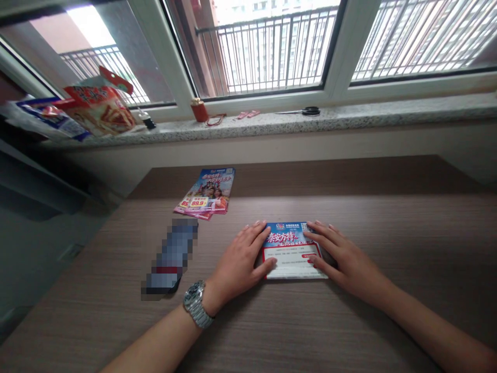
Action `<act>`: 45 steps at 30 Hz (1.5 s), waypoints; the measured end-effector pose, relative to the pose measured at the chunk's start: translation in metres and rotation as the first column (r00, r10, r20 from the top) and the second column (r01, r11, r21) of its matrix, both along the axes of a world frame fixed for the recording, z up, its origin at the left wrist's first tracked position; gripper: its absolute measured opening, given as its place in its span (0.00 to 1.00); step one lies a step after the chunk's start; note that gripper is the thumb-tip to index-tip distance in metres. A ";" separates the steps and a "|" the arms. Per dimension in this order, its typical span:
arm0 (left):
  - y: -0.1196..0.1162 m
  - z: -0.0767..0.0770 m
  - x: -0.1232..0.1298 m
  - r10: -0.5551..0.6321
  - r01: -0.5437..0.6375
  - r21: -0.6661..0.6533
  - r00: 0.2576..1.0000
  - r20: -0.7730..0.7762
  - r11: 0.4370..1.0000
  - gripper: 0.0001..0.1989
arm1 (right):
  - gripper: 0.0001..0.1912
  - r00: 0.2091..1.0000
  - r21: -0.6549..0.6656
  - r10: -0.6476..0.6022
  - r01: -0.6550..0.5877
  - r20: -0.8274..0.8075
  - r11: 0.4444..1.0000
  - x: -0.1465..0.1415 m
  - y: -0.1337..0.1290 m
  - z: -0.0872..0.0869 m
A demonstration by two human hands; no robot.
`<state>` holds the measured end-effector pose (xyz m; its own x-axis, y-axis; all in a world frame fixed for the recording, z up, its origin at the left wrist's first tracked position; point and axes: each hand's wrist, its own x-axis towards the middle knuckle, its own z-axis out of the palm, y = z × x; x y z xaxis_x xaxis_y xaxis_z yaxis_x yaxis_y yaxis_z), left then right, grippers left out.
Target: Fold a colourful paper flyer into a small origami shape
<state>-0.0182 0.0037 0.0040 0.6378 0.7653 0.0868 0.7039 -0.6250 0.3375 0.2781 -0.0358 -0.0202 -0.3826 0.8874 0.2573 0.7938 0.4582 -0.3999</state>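
A folded flyer (289,259) lies on the table between my hands, its upper part blue with Chinese lettering and its lower part white with a red border. My left hand (244,256) rests along its left edge, fingers stretched out and thumb on the white part. On the opposite side, my right hand (341,254) lies with fingers spread, their tips touching the flyer's right edge. A metal watch (198,304) is on my left wrist. Farther back to the left sits a small stack of similar flyers (209,189).
A phone with a blurred screen (173,256) lies left of my left hand. The wooden table (368,197) reaches toward a stone windowsill (248,126). On the sill are snack bags (101,111), an orange-red container (199,110) and scissors (306,111).
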 end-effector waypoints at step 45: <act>0.041 0.008 0.021 0.067 -0.065 -0.014 0.985 0.162 0.998 0.16 | 0.17 0.992 -0.002 -0.071 0.071 -0.104 0.997 0.006 0.044 0.007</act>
<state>0.0025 0.0452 0.0124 0.5640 0.8063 0.1781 0.6789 -0.5756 0.4559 0.2844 0.0080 -0.0128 -0.2896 0.9111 0.2934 0.7788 0.4024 -0.4811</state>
